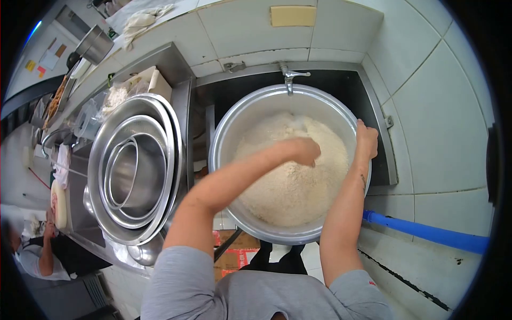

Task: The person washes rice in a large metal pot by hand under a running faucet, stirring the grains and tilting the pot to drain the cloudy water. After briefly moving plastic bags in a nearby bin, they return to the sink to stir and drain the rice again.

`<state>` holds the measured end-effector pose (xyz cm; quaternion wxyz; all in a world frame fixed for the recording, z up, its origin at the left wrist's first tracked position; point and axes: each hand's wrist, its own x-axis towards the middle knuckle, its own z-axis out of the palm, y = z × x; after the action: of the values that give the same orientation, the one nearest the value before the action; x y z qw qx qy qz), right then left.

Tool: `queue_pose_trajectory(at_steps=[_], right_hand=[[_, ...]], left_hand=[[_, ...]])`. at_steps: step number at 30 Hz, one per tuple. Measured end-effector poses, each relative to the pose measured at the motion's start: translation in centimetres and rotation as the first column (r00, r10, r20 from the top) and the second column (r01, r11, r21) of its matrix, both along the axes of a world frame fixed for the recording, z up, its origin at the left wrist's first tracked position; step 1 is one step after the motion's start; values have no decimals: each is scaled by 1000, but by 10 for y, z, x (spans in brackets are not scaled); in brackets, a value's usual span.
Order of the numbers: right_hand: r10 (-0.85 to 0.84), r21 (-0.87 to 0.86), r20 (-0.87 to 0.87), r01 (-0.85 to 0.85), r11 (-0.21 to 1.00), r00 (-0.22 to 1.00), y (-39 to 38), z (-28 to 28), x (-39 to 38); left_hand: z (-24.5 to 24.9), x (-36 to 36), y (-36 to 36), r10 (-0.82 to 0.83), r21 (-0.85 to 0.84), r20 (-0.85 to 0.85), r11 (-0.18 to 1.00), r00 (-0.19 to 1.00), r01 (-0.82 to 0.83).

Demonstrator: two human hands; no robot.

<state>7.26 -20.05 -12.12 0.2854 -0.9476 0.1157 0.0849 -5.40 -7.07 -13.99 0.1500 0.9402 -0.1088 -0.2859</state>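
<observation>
my left hand [305,152] is down in the pale grain [288,186], just above the middle of the frame. its fingers are curled under and the tips are buried, so i cannot tell whether it is closed on a handful or only pressing in. my right hand [367,140] is just to the right of it, clamped on the rim of the basin [224,144].

the grain is heaped in that big round steel basin, which fills the centre of the frame. the basin sits in a dark sink [330,81]. a tap [290,77] juts over the basin's far rim at top centre; i cannot tell whether it touches the metal.

left of the basin, apart from it, nested steel bowls [133,170] stand on a steel counter [178,64], the smaller ones inside the larger. a ladle [146,250] lies just below them.

white tiles [442,122] take up the right side, and a blue pipe [426,232] runs across them at lower right. a yellow pad [292,16] lies on the tiles at the top edge, and a crumpled cloth [141,22] lies in the upper left. cardboard boxes [234,256] show under the basin at bottom centre. another person [37,256] is in the lower left corner, well away from my hands.
</observation>
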Motion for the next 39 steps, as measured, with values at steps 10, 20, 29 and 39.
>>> queue_pose_trajectory(at_steps=[10,20,29,39], right_hand=[[3,2,60,-3,1000,998,0,-13,7],[0,-9,79,0,1000,997,0,-12,5],[13,2,-32,-13,1000,999,-2,-5,8],[47,21,-47,-46,999,998,0,1,3]], left_hand=[[26,-63,60,309,-122,51,946,950,-301],[-122,-39,-75,-305,136,505,952,807,274],[-125,70,-35,75,296,181,947,981,-127],[-127,-22,56,616,2,-87,786,783,-618]])
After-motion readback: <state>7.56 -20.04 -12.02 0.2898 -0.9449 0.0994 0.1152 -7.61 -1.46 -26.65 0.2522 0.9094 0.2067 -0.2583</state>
